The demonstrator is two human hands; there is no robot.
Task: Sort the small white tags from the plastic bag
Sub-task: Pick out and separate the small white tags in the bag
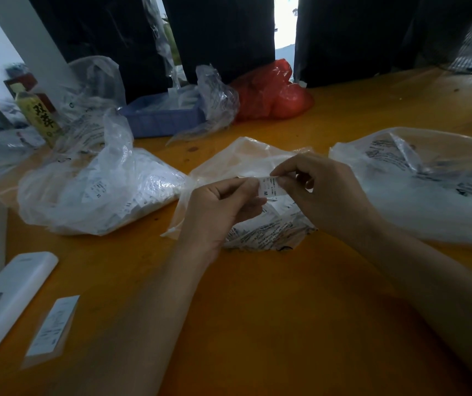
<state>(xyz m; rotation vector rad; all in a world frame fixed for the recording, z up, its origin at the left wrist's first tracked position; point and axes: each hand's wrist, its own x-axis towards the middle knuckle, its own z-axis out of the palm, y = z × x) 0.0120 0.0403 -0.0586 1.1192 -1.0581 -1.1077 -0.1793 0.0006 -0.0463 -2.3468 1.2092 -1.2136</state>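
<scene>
A small white tag [267, 187] printed with an "M" is held over the middle of the orange table. My left hand [217, 207] pinches its left edge and my right hand [323, 192] pinches its top right corner. Right under my hands lies an open clear plastic bag [246, 161] with more white tags [279, 208] inside. A second clear bag [100, 192], full of white tags, lies to the left.
A third clear bag [429, 184] lies at the right. At the back stand a blue tray [166, 121], a red bag [271, 92] and a yellow bottle [40, 115]. A white device [9, 301] and a small stack of tags [53, 327] lie at the near left.
</scene>
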